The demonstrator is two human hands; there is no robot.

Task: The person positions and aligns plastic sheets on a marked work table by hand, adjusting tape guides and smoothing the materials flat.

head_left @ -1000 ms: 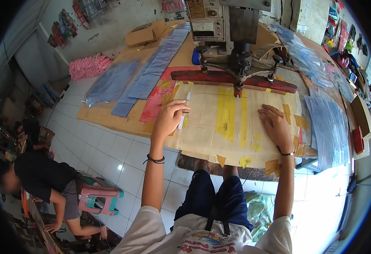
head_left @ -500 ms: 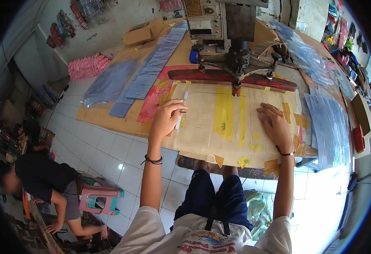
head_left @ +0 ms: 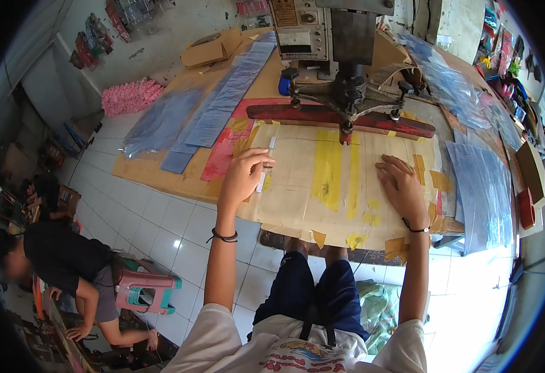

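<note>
A tan board (head_left: 291,202) with yellow tape strips (head_left: 327,171) lies before me, under a machine's long red bar (head_left: 310,114). My left hand (head_left: 246,177) rests at the board's left edge, fingers bent together over a narrow white strip (head_left: 260,181); what its fingertips hold, if anything, is hidden. On the right part of the board lies my right hand (head_left: 404,189), palm down, fingers slightly bent and apart, with nothing seen in it. The black clamp frame (head_left: 350,96) above the bar hangs between and beyond both hands.
Blue plastic sheets (head_left: 232,93) lie at the left of the table, and more clear sheets (head_left: 481,193) at the right. A cardboard box (head_left: 211,50) stands at the back left. A co-worker (head_left: 67,258) bends beside a pink stool (head_left: 143,291) at the lower left.
The view has shifted slightly. Both hands keep nearly the same places on the board, and the red bar looks unchanged.
</note>
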